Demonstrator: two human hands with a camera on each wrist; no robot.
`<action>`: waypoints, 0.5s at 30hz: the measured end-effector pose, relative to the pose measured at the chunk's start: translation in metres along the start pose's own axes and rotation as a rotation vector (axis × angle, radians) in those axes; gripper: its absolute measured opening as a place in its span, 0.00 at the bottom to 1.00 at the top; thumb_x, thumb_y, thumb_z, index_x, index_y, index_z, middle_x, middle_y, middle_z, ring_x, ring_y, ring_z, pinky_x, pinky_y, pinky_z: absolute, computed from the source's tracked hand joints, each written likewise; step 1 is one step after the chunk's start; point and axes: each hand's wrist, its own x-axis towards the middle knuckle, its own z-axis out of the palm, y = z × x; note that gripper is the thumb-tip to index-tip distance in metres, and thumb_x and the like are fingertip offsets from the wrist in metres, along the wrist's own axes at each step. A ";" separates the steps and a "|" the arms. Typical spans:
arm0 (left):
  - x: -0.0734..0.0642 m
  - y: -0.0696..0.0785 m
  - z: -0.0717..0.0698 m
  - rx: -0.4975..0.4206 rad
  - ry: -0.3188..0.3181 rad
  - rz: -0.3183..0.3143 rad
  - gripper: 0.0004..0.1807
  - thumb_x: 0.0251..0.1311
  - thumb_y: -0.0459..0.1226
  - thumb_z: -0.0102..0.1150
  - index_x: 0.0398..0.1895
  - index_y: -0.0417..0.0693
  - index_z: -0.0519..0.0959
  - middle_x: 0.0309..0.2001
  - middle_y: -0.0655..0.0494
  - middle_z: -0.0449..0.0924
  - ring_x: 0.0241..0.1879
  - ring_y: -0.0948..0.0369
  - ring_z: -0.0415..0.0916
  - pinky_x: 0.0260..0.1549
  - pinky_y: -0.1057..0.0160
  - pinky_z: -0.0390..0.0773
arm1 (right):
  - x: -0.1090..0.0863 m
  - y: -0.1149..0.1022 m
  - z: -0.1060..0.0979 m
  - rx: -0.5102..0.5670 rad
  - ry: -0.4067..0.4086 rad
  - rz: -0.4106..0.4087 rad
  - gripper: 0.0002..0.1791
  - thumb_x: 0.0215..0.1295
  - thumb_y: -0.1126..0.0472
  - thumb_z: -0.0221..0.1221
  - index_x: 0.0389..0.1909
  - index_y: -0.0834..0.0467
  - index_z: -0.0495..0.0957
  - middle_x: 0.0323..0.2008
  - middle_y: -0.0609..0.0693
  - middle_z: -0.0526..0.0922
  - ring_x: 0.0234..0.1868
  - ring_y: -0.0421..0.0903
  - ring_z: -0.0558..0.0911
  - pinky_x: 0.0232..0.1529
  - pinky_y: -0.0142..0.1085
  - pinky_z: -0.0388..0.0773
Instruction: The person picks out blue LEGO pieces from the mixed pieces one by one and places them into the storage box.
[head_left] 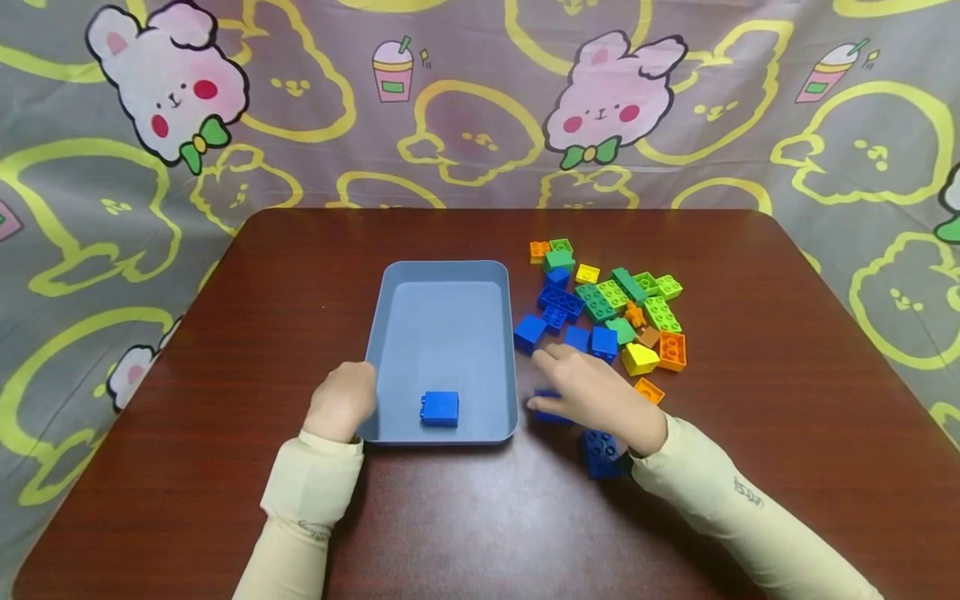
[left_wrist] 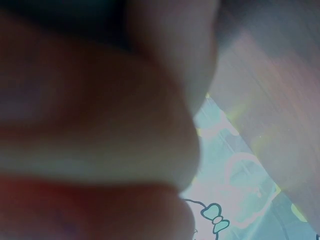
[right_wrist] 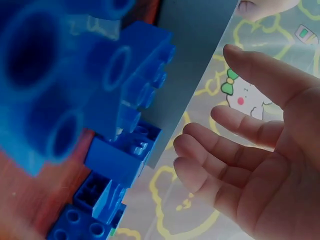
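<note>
My left hand (head_left: 343, 402) grips the left rim of a grey-blue tray (head_left: 450, 317) near its front corner. Its curled fingers (left_wrist: 125, 125) fill the left wrist view, blurred. Inside the tray, near the front, lies one blue toy brick (head_left: 441, 409). My right hand (head_left: 592, 392) hovers just right of the tray among blue bricks, its fingers apart and gently bent with nothing between them. A blue brick (head_left: 553, 412) is partly covered by that hand, and another blue brick (head_left: 600, 454) lies below the wrist. Large blue bricks (right_wrist: 145, 70) stand beside the open palm in the right wrist view.
Right of the tray spreads a loose pile of bricks: blue ones (head_left: 561, 302), green ones (head_left: 596, 302), a yellow one (head_left: 640, 358) and orange ones (head_left: 672, 350). The brown table (head_left: 285, 275) ends at a patterned cloth (head_left: 465, 108) behind.
</note>
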 end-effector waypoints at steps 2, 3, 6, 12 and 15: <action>0.000 0.000 0.000 -0.003 -0.009 -0.005 0.13 0.55 0.21 0.38 0.26 0.31 0.77 0.26 0.38 0.75 0.23 0.53 0.72 0.17 0.55 0.71 | -0.001 0.001 0.001 -0.011 -0.028 0.010 0.22 0.46 0.51 0.67 0.29 0.61 0.69 0.22 0.47 0.65 0.21 0.42 0.66 0.20 0.29 0.65; 0.000 0.000 0.000 -0.003 -0.013 -0.006 0.13 0.56 0.21 0.38 0.27 0.31 0.77 0.26 0.38 0.75 0.23 0.53 0.72 0.17 0.56 0.71 | -0.002 0.002 0.001 -0.017 -0.043 0.014 0.22 0.45 0.51 0.68 0.29 0.62 0.69 0.22 0.47 0.66 0.21 0.42 0.66 0.20 0.30 0.66; 0.000 0.000 0.000 -0.003 -0.019 -0.011 0.13 0.56 0.21 0.39 0.28 0.31 0.77 0.27 0.37 0.75 0.23 0.52 0.72 0.17 0.56 0.72 | -0.004 0.003 0.003 -0.040 -0.093 0.015 0.24 0.43 0.51 0.69 0.33 0.63 0.71 0.22 0.48 0.68 0.23 0.42 0.69 0.22 0.30 0.68; -0.001 0.001 -0.001 -0.002 -0.010 -0.011 0.13 0.55 0.21 0.38 0.28 0.31 0.77 0.29 0.36 0.75 0.25 0.51 0.74 0.18 0.54 0.72 | -0.003 0.005 0.005 -0.059 -0.187 0.017 0.26 0.42 0.51 0.70 0.37 0.63 0.72 0.25 0.50 0.71 0.26 0.45 0.72 0.25 0.33 0.71; -0.002 0.001 -0.001 0.003 -0.002 -0.004 0.13 0.55 0.21 0.39 0.28 0.31 0.77 0.30 0.36 0.75 0.26 0.50 0.74 0.18 0.54 0.72 | -0.003 0.005 0.007 -0.053 -0.222 0.022 0.25 0.42 0.52 0.70 0.35 0.62 0.71 0.25 0.50 0.71 0.26 0.45 0.72 0.24 0.33 0.72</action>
